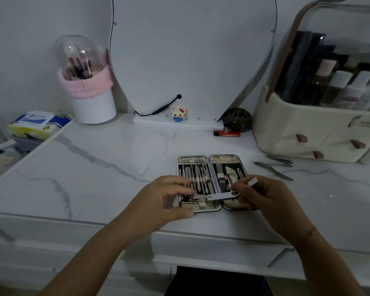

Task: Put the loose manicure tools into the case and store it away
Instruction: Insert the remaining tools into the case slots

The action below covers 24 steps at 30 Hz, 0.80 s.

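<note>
An open silver manicure case [209, 159] lies flat on the marble dressing table, both halves lined with metal tools in loops. My left hand [169, 197] rests on the case's near left corner, thumb at its front edge. My right hand [265, 195] pinches a long flat metal tool [218, 196] that lies crosswise over the near part of the case; its far end reaches my left fingertips. Two loose tools lie on the table to the right: a nail clipper [280, 159] and a curved nipper [273, 170].
A cream cosmetics organiser [308, 133] with drawers stands at the right. A red lighter [226, 133], a dark round holder [237, 119], a mirror [192, 56], a small toy figure [179, 113], a brush pot [92, 103] and wipes [39, 122] line the back and left.
</note>
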Motion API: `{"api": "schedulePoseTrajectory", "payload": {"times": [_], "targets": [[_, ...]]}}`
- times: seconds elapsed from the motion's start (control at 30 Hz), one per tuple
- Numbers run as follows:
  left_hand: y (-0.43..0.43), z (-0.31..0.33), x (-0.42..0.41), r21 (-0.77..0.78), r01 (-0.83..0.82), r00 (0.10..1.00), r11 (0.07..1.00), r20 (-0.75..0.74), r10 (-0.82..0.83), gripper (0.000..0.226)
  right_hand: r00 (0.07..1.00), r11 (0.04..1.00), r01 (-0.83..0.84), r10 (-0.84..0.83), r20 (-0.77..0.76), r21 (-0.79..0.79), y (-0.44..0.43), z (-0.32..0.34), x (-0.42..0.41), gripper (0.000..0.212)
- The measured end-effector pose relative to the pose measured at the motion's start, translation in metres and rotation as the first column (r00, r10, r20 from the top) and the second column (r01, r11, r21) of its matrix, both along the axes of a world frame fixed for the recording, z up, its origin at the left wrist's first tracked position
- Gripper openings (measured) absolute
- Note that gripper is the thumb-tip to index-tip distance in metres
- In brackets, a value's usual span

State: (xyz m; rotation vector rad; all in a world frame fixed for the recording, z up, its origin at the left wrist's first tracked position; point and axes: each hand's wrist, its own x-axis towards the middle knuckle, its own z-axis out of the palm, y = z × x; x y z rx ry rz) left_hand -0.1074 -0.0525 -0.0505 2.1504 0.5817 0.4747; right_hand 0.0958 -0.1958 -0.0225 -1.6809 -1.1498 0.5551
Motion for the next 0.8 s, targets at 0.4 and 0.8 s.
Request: {"api": "schedulePoseTrajectory", "payload": {"times": [0.4,0.8], "targets": [[0.000,-0.003,0.002,0.102,-0.015,1.000,0.995,-0.019,0.017,0.042,0.986,0.994,-0.083,0.093,0.135,-0.078,0.007,-0.002,-0.012,0.014],[0.000,-0.003,0.002,0.114,-0.010,1.000,0.993,0.006,0.010,0.041,0.971,0.984,-0.114,0.140,0.195,-0.140,0.003,-0.001,-0.001,0.009]]}}
